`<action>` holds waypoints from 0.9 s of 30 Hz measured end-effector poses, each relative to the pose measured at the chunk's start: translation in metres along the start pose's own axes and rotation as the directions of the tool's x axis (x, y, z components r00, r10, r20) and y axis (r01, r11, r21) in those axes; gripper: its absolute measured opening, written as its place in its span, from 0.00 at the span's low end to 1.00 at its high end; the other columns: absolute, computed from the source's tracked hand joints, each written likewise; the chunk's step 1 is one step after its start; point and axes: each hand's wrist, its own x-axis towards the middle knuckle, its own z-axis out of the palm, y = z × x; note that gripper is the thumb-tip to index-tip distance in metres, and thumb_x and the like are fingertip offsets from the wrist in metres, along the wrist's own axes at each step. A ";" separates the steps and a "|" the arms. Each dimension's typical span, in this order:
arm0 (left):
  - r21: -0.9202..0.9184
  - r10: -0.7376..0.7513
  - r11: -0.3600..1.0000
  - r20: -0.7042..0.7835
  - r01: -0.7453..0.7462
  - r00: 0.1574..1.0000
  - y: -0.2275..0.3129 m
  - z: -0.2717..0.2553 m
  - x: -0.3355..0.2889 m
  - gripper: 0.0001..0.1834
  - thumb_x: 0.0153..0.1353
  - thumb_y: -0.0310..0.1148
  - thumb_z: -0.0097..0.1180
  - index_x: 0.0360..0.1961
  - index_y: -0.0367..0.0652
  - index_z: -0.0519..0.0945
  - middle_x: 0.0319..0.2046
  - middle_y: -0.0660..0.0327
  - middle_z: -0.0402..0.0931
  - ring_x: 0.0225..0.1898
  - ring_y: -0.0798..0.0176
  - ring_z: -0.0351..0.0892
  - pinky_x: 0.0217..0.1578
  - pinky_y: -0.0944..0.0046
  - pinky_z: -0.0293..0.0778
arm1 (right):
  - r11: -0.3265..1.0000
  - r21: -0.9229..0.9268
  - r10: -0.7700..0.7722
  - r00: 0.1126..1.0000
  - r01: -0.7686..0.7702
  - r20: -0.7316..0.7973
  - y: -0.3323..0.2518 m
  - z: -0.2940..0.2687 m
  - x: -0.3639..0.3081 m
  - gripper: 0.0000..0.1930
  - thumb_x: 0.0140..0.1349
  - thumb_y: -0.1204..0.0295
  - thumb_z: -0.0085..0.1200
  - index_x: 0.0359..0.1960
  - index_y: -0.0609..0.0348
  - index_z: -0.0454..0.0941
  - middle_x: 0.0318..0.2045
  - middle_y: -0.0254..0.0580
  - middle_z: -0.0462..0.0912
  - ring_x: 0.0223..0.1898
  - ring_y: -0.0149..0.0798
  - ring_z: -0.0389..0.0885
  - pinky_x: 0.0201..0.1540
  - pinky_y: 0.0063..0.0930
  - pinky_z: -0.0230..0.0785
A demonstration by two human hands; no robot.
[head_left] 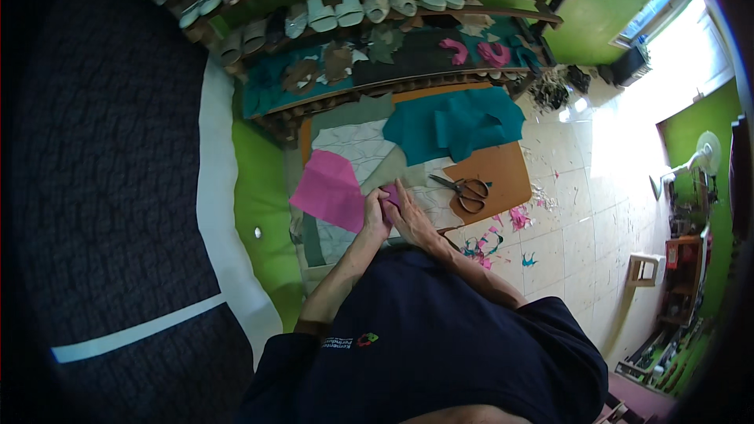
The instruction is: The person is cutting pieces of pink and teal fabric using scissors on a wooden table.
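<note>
Close to my body, both hands meet over a small magenta piece of sheet material (392, 195). My left hand (376, 213) is closed on its left side. From the right, my right hand (414, 222) grips the same piece, with a finger stretched along its edge. A larger pink sheet (334, 188) lies just left of my hands. Beyond my fingertips is a grey-green piece (389, 169), resting on white sheets with drawn lines (349, 141). Black-handled scissors (459, 187) lie to the right, blades toward my hands.
Teal sheets (412, 129) cover the far part of the orange-brown work board (506, 171). Past it, a rack holds several sandals (349, 9) and scraps. Pink and teal offcuts (518, 218) litter the tiled floor on the right. A green wall (263, 204) borders the left side.
</note>
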 end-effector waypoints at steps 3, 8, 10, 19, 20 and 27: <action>-0.009 0.064 0.998 -0.075 -0.065 0.995 -0.012 0.025 0.000 0.15 0.54 0.33 0.47 0.43 0.42 0.76 0.40 0.61 0.78 0.45 0.58 0.77 0.50 0.57 0.72 | 0.999 0.039 -0.020 0.995 0.024 -0.094 0.007 -0.017 -0.002 0.34 0.71 0.63 0.43 0.72 0.71 0.50 0.68 0.68 0.60 0.71 0.62 0.57 0.71 0.42 0.53; -0.102 0.093 0.990 -0.024 -0.095 0.995 -0.052 0.026 0.038 0.16 0.53 0.32 0.47 0.44 0.43 0.76 0.43 0.60 0.77 0.48 0.57 0.76 0.54 0.57 0.71 | 0.974 0.224 -0.031 0.999 0.040 -0.045 0.038 -0.040 -0.006 0.30 0.68 0.68 0.45 0.69 0.70 0.55 0.64 0.67 0.65 0.65 0.62 0.66 0.67 0.43 0.59; -0.153 0.115 0.981 -0.012 -0.116 0.993 -0.070 0.040 0.047 0.17 0.54 0.32 0.48 0.46 0.44 0.76 0.42 0.60 0.77 0.46 0.59 0.75 0.51 0.57 0.71 | 0.994 0.034 -0.098 0.987 0.103 -0.131 0.058 -0.056 -0.004 0.25 0.67 0.72 0.47 0.65 0.64 0.65 0.60 0.63 0.70 0.61 0.57 0.71 0.63 0.43 0.64; 0.204 0.099 0.978 -0.273 -0.043 0.957 -0.147 0.089 0.101 0.14 0.58 0.31 0.58 0.46 0.46 0.75 0.30 0.64 0.72 0.29 0.66 0.74 0.25 0.64 0.73 | 0.999 0.013 0.041 0.886 -0.039 -0.461 0.213 -0.217 0.028 0.15 0.60 0.75 0.50 0.49 0.65 0.77 0.35 0.59 0.84 0.37 0.60 0.84 0.43 0.44 0.76; 0.242 0.089 0.970 -0.342 -0.004 0.935 -0.154 0.088 0.112 0.13 0.58 0.32 0.61 0.45 0.45 0.75 0.28 0.64 0.72 0.26 0.66 0.74 0.23 0.65 0.73 | 0.991 -0.135 -0.078 0.865 0.012 -0.495 0.236 -0.236 0.038 0.16 0.60 0.75 0.50 0.50 0.64 0.77 0.36 0.60 0.84 0.37 0.60 0.84 0.42 0.45 0.76; 0.577 0.430 0.816 -0.602 -0.006 0.673 -0.193 0.108 0.151 0.24 0.53 0.48 0.72 0.34 0.42 0.73 0.27 0.58 0.76 0.23 0.60 0.78 0.23 0.60 0.75 | 0.937 -0.348 -0.146 0.937 0.028 -0.317 0.309 -0.301 0.063 0.18 0.57 0.75 0.53 0.51 0.60 0.77 0.43 0.55 0.81 0.48 0.60 0.78 0.51 0.48 0.71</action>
